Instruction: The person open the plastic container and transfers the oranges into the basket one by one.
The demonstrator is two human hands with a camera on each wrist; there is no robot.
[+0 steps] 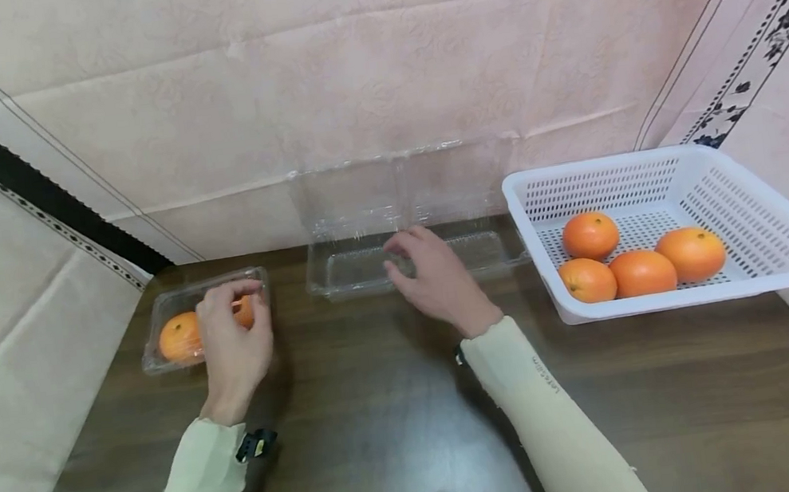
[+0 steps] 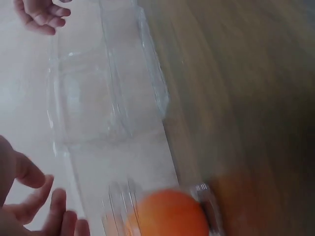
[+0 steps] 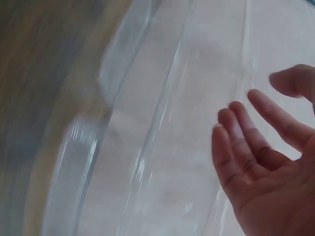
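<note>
My left hand [image 1: 238, 351] is over a small clear plastic box [image 1: 164, 309] at the table's left. Its fingers are loosely bent with nothing between them, as the left wrist view also shows. An orange [image 1: 180, 338] in this box shows beside the hand, and a second is partly hidden behind the fingers. Over two hinged clear plastic boxes [image 1: 361, 269], side by side with lids [image 1: 346, 199] raised against the back cloth, hovers my right hand [image 1: 437, 281]. Its fingers [image 3: 246, 157] are slightly bent, thumb apart, holding nothing.
A white perforated basket [image 1: 788, 281] stands at the right with several oranges [image 1: 644, 272] toward its left end. Pale cloth [image 1: 377, 79] hangs behind the brown wooden table [image 1: 386, 439], and more cloth borders both sides.
</note>
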